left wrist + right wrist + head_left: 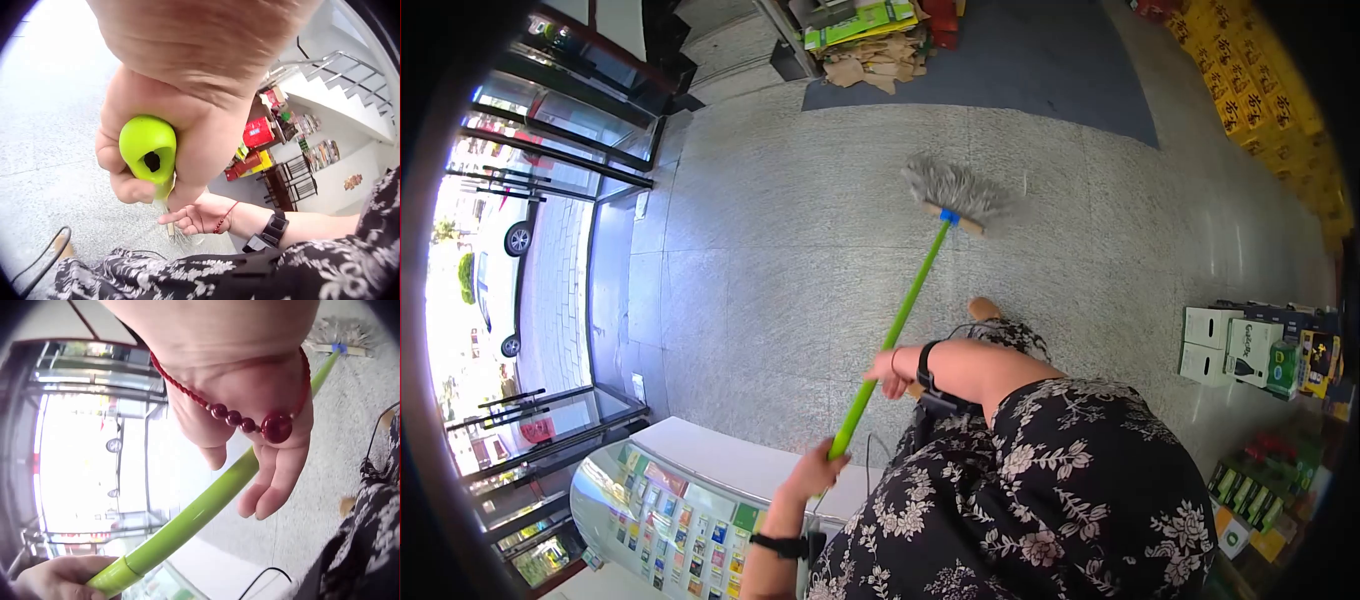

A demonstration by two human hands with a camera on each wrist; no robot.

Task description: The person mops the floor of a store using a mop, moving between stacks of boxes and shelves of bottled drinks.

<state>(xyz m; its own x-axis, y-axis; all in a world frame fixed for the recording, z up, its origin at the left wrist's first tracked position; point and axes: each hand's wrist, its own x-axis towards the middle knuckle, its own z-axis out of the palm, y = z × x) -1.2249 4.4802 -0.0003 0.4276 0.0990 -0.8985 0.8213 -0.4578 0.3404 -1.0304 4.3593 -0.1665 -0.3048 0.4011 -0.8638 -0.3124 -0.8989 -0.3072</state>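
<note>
Mop [908, 298] is in front of the person, head flat on tiled floor [760, 200], just short of the dark mat [1020, 75]. Open floor both sides: doors [620, 150] well off left, stacked boxes [1205, 345] well off right. Display case [690, 440] edge sits near the handle's butt end. Left hand [812, 472] clamped round that end; right hand [890, 370] loosely at the shaft, can't tell if it grips. Yellow cartons [1245, 70]: repeated black characters, not legible. White box [1253, 345] lettering too small.
</note>
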